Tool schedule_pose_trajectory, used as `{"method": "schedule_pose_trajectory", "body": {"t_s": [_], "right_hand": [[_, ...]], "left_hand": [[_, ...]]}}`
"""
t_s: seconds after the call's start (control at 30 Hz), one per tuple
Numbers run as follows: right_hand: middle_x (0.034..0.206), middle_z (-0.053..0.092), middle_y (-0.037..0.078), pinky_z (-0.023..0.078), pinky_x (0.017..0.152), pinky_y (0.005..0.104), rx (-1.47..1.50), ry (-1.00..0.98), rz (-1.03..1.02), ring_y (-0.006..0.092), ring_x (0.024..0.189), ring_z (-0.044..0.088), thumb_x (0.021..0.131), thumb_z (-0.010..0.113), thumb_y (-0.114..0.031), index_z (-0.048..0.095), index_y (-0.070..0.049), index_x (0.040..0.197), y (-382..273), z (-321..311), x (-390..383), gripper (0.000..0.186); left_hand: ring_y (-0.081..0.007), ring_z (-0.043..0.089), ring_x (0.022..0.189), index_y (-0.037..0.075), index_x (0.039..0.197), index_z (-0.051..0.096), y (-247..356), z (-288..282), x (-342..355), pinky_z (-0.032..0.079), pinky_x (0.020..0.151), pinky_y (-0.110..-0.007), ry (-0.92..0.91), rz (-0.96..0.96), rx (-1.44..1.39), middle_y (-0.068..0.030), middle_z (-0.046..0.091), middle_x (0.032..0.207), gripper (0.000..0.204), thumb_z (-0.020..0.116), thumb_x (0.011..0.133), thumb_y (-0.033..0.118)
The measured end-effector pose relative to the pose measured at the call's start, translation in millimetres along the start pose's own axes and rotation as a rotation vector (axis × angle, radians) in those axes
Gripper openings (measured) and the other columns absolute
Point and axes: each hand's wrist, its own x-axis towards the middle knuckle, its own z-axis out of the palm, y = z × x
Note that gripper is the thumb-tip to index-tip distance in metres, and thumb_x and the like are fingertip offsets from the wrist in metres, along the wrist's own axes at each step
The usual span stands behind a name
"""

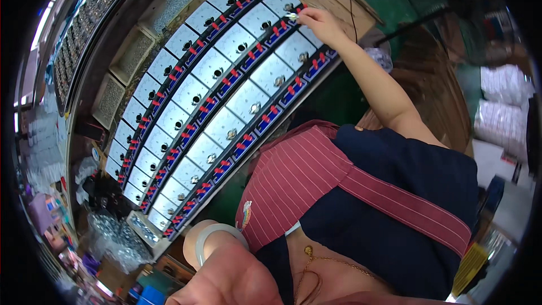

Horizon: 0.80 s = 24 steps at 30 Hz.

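The head view shows the right hand [319, 22] stretched to the far end of three rows of white square meter panels [226, 87], its fingertips pinched on a small silvery knob [291, 16] touching a far panel. The step in hand looks like fitting knobs panel by panel; next the knob probably needs seating squarely in its hole. The left hand [226, 282] is near, at the lower edge, a pale bangle [217, 236] on its wrist; whether its fingers are clenched cannot be told. Clear bags of silvery parts [113, 237] lie near left; white packages [505, 101] sit right.
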Motion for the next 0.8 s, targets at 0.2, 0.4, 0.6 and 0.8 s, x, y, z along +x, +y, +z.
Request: {"method": "schedule_pose_trajectory", "body": {"t_s": [0.2,0.4,0.6,0.8], "right_hand": [[0.075,0.062,0.003,0.046,0.065,0.0234,0.227,-0.491,0.241,0.0098,0.07,0.056,0.085,0.056,-0.02,0.065,-0.004,0.083,47.5,22.8,112.6,0.019],[0.088,0.061,0.001,0.05,0.079,0.0235,0.389,-0.876,0.275,0.0091,0.082,0.059,0.093,0.052,-0.021,0.061,-0.004,0.092,57.0,59.0,129.4,0.019],[0.071,0.055,-0.002,0.042,0.055,0.0196,0.31,-0.975,0.395,0.0058,0.061,0.05,0.091,0.052,-0.017,0.061,-0.005,0.087,50.4,36.2,143.0,0.016],[0.058,0.051,-0.002,0.039,0.05,0.0219,-0.024,-1.026,0.243,0.0071,0.053,0.047,0.085,0.057,-0.017,0.063,-0.004,0.076,67.6,29.0,146.1,0.017]], "left_hand": [[-0.0224,0.035,0.124,0.014,0.127,0.045,-35.9,107.1,-34.7,0.03,0.09,-0.045,-0.104,-0.084,0.047,-0.0033,0.041,0.134,0.058,0.055,0.08,0.047],[-0.0223,0.037,0.12,0.013,0.125,0.047,-44.7,144.4,-59.0,0.03,0.09,-0.045,-0.022,-0.014,0.071,-0.0035,0.042,0.13,0.057,0.058,0.078,0.045],[-0.0214,0.039,0.117,0.012,0.117,0.05,-53.8,165.9,-75.4,0.032,0.087,-0.046,-0.033,-0.024,0.208,-0.0025,0.047,0.122,0.05,0.064,0.076,0.038],[-0.0213,0.039,0.119,0.012,0.119,0.049,-53.2,181.7,-81.8,0.032,0.087,-0.046,0.041,-0.058,0.09,-0.0024,0.046,0.124,0.051,0.064,0.077,0.037]]}}
